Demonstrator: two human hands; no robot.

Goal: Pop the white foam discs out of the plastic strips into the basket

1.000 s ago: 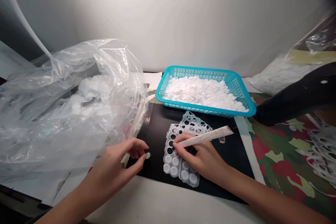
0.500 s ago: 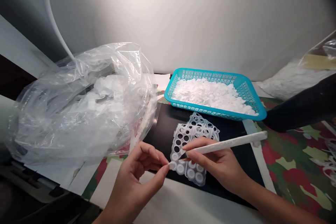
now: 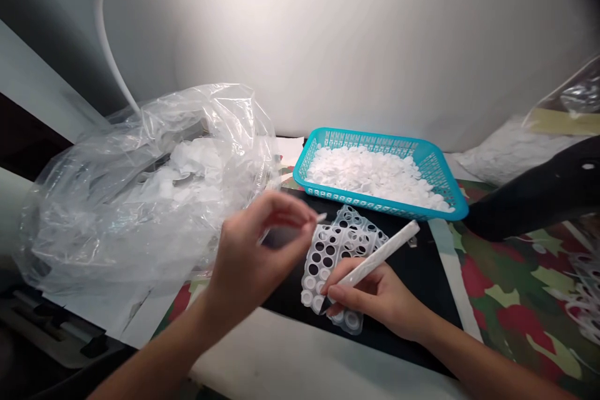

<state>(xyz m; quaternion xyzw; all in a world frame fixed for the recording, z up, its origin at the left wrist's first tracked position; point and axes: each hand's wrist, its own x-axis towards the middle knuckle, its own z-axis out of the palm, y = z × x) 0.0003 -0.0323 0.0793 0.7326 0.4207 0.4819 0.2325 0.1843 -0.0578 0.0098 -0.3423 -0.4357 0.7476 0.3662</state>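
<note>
My left hand, slightly blurred, is raised over the black mat with a small white disc pinched between thumb and fingertips. Lower right, my right hand grips a slim pointed tool with a white, tape-like wrapped handle; its dark tip touches or hovers just over the sheet. That translucent plastic sheet lies on the mat. Its upper part has open round holes, and round pieces still sit in its lower rows. A second perforated sheet is partly under it.
Behind the mat stands a turquoise basket heaped with white discs. At left, a large clear plastic bag holds white sheets. A lamp rises behind it. Far right are a black curved object and perforated white scraps.
My left hand has lifted from the sheet, moving up and away with a disc. The right hand's tool has moved lower on the sheet, its handle more upright. The view has shifted slightly.
</note>
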